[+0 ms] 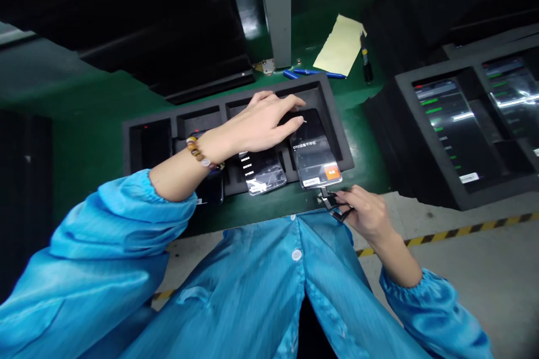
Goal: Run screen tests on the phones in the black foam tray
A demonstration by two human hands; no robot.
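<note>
My left hand (pixel 269 123) reaches across the foam tray with fingers apart, thumb and fingertips at the upper part of a smartphone (pixel 314 151). That phone's dark screen shows white text and an orange button. My right hand (pixel 365 210) pinches a small black cable plug (pixel 327 199) at the phone's lower edge; whether it is fully in the port I cannot tell. Under my left hand lies a second smartphone (pixel 263 173) with lines of white text. Beneath my wrist, a third phone (pixel 213 188) is partly covered.
The black foam tray (pixel 343 146) rests on a green bench; another dark phone (pixel 151 148) sits in its left compartment. Behind are blue pens (pixel 320 73), yellow paper (pixel 340 45) and a black pen (pixel 365 59). A second foam tray (pixel 404 101) with lit phones stands right.
</note>
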